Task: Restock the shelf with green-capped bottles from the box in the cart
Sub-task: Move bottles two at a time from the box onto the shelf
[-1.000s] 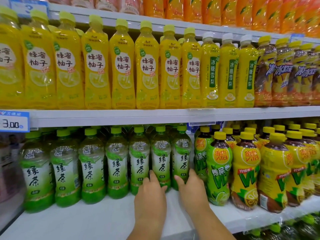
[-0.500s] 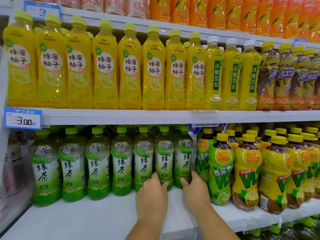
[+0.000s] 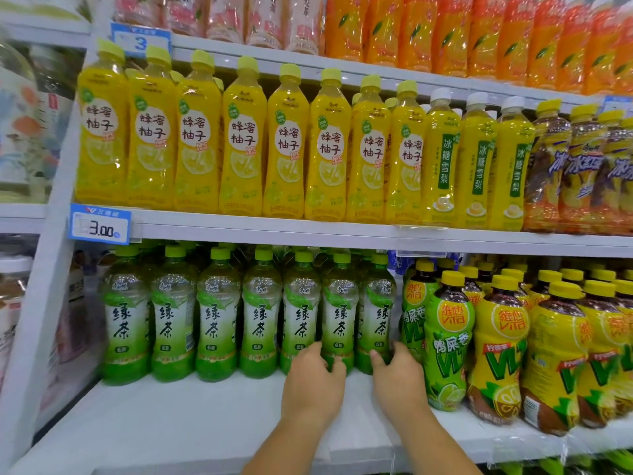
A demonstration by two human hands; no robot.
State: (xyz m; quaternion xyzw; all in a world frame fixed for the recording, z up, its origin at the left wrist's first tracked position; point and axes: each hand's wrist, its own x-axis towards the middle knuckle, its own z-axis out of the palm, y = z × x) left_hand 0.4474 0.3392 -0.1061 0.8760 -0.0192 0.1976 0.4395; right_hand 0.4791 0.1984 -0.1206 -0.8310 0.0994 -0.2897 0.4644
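Crowding the shelf (image 3: 205,416) where I work are its neighbours. Lime bottles (image 3: 448,337) with yellow caps stand just right of my right hand (image 3: 400,382), touching its outer edge, and they leave little room on that side. Above, under the next board, hangs a blue price tag (image 3: 99,228) near the left upright. Yellow bottles (image 3: 239,138) fill that board from edge to edge, and orange bottles (image 3: 445,32) line the top one.

The green-capped bottles (image 3: 215,317) stand upright in a row set back from the shelf's front edge, running from near the left upright to the lime bottles, with more caps behind them.

Both my forearms come up from the front edge, side by side and angled slightly inward, palms down and low over the board. My left hand (image 3: 313,385) reaches the base of the second-last bottle (image 3: 339,320) — fingers bent along its left side, thumb across its front. My right hand takes the end bottle (image 3: 376,320) the same way: thumb on its front, fingers curled round its right side, squeezed between it and the lime bottles. How far those fingers wrap behind I cannot tell. Both bottles stand on the board, touching each other.
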